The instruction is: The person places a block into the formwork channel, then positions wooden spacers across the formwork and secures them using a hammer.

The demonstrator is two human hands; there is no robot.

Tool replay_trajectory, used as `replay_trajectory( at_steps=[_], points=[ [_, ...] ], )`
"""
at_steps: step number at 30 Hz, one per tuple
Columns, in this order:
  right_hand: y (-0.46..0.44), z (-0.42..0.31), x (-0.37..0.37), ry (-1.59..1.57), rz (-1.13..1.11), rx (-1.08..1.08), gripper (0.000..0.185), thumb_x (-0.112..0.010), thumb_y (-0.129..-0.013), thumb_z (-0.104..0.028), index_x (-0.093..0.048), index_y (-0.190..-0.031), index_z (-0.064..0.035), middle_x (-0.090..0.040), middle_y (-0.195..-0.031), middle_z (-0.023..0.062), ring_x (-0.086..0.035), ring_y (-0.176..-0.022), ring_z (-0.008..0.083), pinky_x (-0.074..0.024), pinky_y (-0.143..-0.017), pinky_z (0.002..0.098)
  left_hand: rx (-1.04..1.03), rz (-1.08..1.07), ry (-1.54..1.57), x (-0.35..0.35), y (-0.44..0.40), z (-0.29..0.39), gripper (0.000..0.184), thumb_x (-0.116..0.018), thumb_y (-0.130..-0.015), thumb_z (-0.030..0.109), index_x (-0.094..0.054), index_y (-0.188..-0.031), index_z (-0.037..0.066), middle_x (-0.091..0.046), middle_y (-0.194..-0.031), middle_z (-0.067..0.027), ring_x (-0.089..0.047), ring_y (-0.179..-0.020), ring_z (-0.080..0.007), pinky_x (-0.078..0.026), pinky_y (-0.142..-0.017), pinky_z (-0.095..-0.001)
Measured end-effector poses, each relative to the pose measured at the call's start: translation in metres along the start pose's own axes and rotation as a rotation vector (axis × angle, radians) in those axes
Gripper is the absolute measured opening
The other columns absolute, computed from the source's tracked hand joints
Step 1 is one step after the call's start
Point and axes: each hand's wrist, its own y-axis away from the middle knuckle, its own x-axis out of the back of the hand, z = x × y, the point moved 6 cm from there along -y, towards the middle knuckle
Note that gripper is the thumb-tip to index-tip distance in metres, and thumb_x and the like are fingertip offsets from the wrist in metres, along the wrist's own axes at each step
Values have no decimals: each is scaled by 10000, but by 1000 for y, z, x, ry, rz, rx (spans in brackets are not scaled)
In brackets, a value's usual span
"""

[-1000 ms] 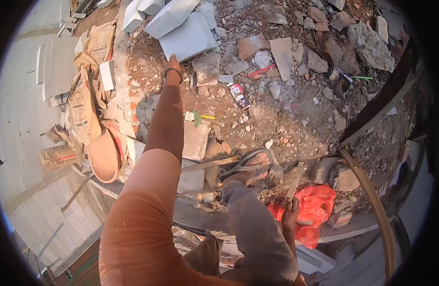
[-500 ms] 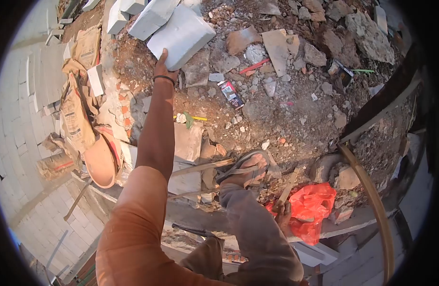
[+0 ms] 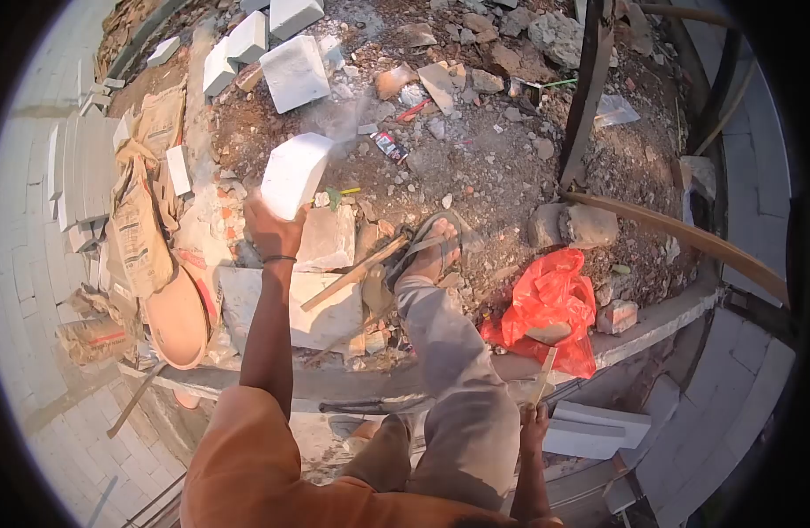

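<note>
My left hand (image 3: 275,232) is closed on the lower end of a white lightweight concrete block (image 3: 296,172), which is tilted up off the rubble. Low on the right, my right hand (image 3: 533,424) grips a narrow, flat, pale wooden-looking strip (image 3: 546,377) that points upward beside my trouser leg. A crumpled red plastic bag (image 3: 553,299) lies just beyond that strip. More white blocks, among them one large block (image 3: 295,74), rest on the dirt past my left hand.
My sandalled foot (image 3: 433,248) stands on the rubble, next to a loose wooden stick (image 3: 354,275). A tan basin (image 3: 176,324) and paper cement sacks (image 3: 141,224) are at the left. A long wooden beam (image 3: 686,233) crosses the right side. Cut blocks (image 3: 590,431) lie below the ledge.
My left hand has lifted a white block from the pile and brought it nearer to me. My right hand has moved down, away from the red bag, still holding the strip.
</note>
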Motion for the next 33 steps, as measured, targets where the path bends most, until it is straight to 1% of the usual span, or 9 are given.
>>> replay_trajectory(
  at_steps=[2,3,7,11,14,18,23,30,33],
  points=[
    [58,52,43,25,75,-156,260,-481,-980,-256,-536,-907,-13,-545,-692,37,-518,-599,119,-447,-521,274,-5,-72,69,63,53,-11,740,-881,-598,230,-506,-1181,-27,-494,-1174,-229,-435,-1174,-382,-388,-985,-443],
    [85,95,67,51,82,-127,424,-533,-940,-462,-531,-927,-39,-535,-723,32,-527,-596,98,-472,-500,256,80,-149,55,81,77,-34,733,-879,-602,268,-519,-1161,-40,-532,-1134,-219,-484,-1121,-370,-420,-951,-442],
    [206,202,127,93,220,-500,315,-528,-921,-277,-583,-805,10,-605,-642,102,-663,-562,223,-500,-432,333,115,-263,-383,189,171,-60,674,-874,-613,336,-577,-1101,-22,-661,-1008,-152,-655,-858,-336,-532,-786,-424],
    [323,367,134,44,243,-469,292,-585,-897,-275,-621,-761,-19,-637,-633,94,-653,-543,204,-524,-447,364,232,-571,-294,245,248,-111,598,-889,-582,259,-626,-1022,-49,-696,-1003,-180,-669,-905,-346,-526,-800,-426],
    [384,405,97,1055,-131,18,185,-651,-841,-213,-679,-806,-33,-685,-733,99,-679,-727,227,-560,-598,392,228,-643,-237,289,285,-91,563,-878,-599,238,-625,-1004,-60,-688,-1008,-206,-669,-900,-340,-526,-803,-413],
    [453,434,79,-515,516,-1004,259,-744,-725,-141,-663,-951,-45,-659,-813,95,-676,-804,282,-557,-643,419,127,-731,88,289,314,-70,596,-878,-579,193,-594,-1023,-86,-681,-998,-229,-669,-899,-339,-530,-802,-406],
    [389,454,43,-136,313,-510,275,-624,-844,-227,-671,-951,22,-661,-825,188,-678,-759,318,-554,-636,420,-167,-571,-71,294,320,18,763,-892,-502,170,-515,-1117,-77,-632,-1049,-211,-627,-967,-368,-509,-866,-424],
    [416,391,90,-477,642,-509,300,-578,-868,-263,-659,-958,12,-664,-802,181,-672,-734,294,-527,-653,412,-805,-535,101,297,384,209,777,-893,-483,143,-522,-1142,-36,-594,-1121,-220,-584,-1041,-381,-461,-922,-445],
    [462,412,93,-649,798,-581,313,-569,-863,-289,-666,-925,3,-676,-809,196,-677,-755,323,-510,-691,423,-900,-875,138,294,439,283,784,-889,-488,130,-516,-1158,-31,-576,-1155,-227,-559,-1083,-383,-432,-947,-445]
  ],
)
